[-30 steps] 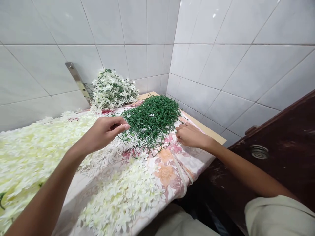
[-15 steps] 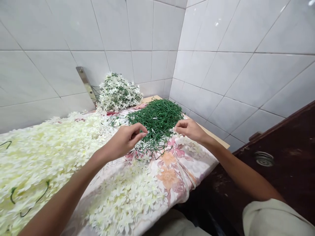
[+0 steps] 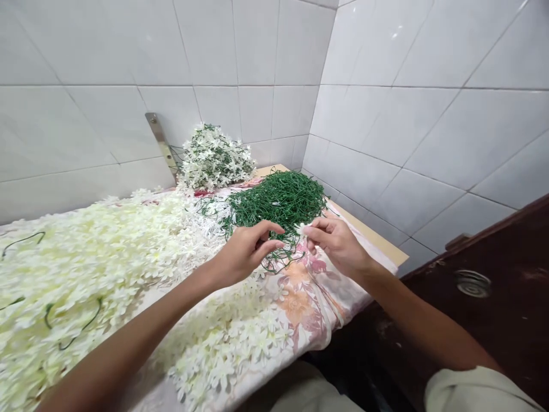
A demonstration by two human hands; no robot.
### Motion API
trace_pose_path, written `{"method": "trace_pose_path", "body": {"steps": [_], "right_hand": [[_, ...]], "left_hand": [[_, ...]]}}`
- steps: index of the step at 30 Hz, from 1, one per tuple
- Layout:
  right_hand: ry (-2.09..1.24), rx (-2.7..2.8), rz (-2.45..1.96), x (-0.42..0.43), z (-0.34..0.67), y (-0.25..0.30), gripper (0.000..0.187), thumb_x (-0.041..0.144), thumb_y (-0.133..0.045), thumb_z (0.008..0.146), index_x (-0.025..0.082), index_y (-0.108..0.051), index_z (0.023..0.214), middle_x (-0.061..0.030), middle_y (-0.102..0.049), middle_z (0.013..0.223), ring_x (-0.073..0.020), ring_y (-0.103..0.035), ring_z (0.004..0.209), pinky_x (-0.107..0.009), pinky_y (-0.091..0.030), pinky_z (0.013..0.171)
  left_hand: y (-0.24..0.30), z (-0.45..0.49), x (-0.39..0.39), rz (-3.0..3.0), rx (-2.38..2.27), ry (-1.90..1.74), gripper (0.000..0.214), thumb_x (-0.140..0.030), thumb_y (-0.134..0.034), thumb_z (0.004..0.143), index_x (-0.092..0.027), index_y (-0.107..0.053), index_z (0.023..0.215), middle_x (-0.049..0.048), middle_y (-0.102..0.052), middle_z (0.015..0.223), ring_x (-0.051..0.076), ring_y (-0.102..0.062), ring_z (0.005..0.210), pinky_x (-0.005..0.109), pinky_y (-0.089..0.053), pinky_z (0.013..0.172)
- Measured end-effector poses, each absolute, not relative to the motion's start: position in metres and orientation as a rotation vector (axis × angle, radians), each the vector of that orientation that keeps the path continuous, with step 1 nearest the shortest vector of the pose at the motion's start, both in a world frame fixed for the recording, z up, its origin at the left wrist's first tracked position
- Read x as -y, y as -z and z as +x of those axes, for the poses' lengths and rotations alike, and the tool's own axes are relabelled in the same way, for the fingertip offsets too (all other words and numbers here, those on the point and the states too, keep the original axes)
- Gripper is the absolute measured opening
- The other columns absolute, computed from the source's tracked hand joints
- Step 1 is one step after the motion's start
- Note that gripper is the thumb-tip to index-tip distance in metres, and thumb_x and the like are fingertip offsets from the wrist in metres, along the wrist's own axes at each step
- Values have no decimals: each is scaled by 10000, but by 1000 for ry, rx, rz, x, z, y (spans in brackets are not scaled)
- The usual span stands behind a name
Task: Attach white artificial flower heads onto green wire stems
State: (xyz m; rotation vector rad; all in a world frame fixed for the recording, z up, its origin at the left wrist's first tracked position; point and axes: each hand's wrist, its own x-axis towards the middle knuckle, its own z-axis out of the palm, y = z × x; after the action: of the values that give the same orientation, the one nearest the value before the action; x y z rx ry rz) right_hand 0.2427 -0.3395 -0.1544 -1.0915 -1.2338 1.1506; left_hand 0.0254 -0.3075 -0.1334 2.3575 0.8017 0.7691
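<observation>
White ceramic wall tiles [image 3: 107, 46] meet in a corner above a light wood counter [image 3: 369, 229], beside a dark brown wooden door [image 3: 484, 309] with a round metal fitting [image 3: 472, 283]. A floral-print cloth [image 3: 300, 303] in pink and orange covers most of the counter, and a broad layer of cream-white artificial flowers [image 3: 86, 269] spreads across its left side and front. A mound of white blossoms [image 3: 214, 160] laced with green stems sits at the back against the wall, just beside a steel bracket [image 3: 160, 143]. At centre lies a tangled pile of green wire stems [image 3: 278, 200], a few loose strands trailing toward the person's hands. The hands are apart but close together, working at the pile's front edge. The left hand [image 3: 249, 252] hangs with fingers curled over the loose strands; whether it grips one cannot be told. The right hand [image 3: 337, 243] pinches a small white blossom [image 3: 301, 229] between thumb and fingertips, just beside the pile. A pale sleeve [image 3: 476, 392] shows at the lower right, on the person's right arm.
</observation>
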Motion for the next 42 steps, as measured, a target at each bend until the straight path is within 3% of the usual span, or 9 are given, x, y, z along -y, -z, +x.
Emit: {"method": "trace_pose_path", "body": {"steps": [2, 5, 10, 15, 23, 30, 34, 37, 42], "right_hand": [[-1223, 1258, -1019, 344, 219, 147, 292, 401, -760, 700, 156, -619, 624, 14, -594, 518, -93, -523, 484, -236, -420, 510], [-1304, 1266, -942, 347, 198, 140, 302, 393, -767, 696, 147, -620, 603, 13, -597, 515, -95, -537, 486, -236, -442, 509], [-1469, 1170, -827, 346, 195, 139, 333, 465, -695, 756, 133, -671, 734, -34, -672, 619, -145, -634, 559, -298, -531, 591], [-1411, 1228, -833, 347, 196, 140, 233, 360, -729, 745, 144, -658, 794, -23, -692, 670, -139, -657, 590, -285, -550, 615], [-1417, 1224, -856, 347, 192, 142, 188, 303, -745, 691, 155, -633, 719, 28, -609, 552, -99, -551, 438, -226, -462, 434], [-1343, 1266, -813, 346, 193, 139, 168, 296, -687, 749, 156, -638, 672, 23, -569, 584, -95, -538, 460, -236, -460, 441], [-1037, 1396, -781, 343, 193, 146, 155, 304, -663, 806, 192, -678, 913, -11, -639, 750, -127, -616, 628, -274, -536, 583], [-637, 1533, -727, 339, 191, 150, 299, 306, -685, 808, 269, -663, 1103, -50, -653, 1037, -177, -630, 906, -345, -551, 805], [-338, 1703, -552, 332, 187, 148, 314, 304, -615, 872, 351, -647, 1182, -33, -609, 1259, -207, -588, 1111, -405, -495, 970]], "left_hand": [[135, 29, 313, 2334, -799, -827, 277, -360, -559, 892, -167, -597, 1086, -74, -436, 559, 80, -400, 476, 186, -290, 485], [134, 30, 316, 2315, -786, -951, 241, -342, -561, 891, -143, -629, 1010, -77, -430, 529, 70, -386, 462, 182, -292, 482], [127, 24, 311, 2236, -776, -1021, 208, -282, -524, 908, -146, -681, 909, -34, -568, 567, 62, -371, 446, 184, -281, 454], [123, 20, 310, 2164, -821, -1031, 242, -326, -520, 912, -150, -679, 870, -13, -618, 637, 64, -391, 468, 191, -289, 459], [119, 23, 316, 2171, -827, -988, 216, -313, -530, 900, -146, -661, 856, -32, -541, 560, 73, -385, 464, 203, -279, 467], [120, 20, 309, 1806, -736, -918, 271, -387, -579, 866, -149, -559, 738, -63, -387, 537, 66, -325, 476, 205, -250, 463], [117, 20, 310, 1484, -604, -907, 319, -427, -647, 815, -152, -523, 710, -81, -346, 500, 50, -301, 439, 194, -218, 440], [114, 22, 316, 1361, -571, -875, 367, -438, -696, 772, -154, -488, 667, -86, -341, 483, 39, -300, 422, 186, -220, 437], [113, 25, 325, 1219, -524, -811, 393, -445, -701, 772, -151, -462, 670, -85, -360, 493, 21, -271, 409, 181, -220, 439]]}}
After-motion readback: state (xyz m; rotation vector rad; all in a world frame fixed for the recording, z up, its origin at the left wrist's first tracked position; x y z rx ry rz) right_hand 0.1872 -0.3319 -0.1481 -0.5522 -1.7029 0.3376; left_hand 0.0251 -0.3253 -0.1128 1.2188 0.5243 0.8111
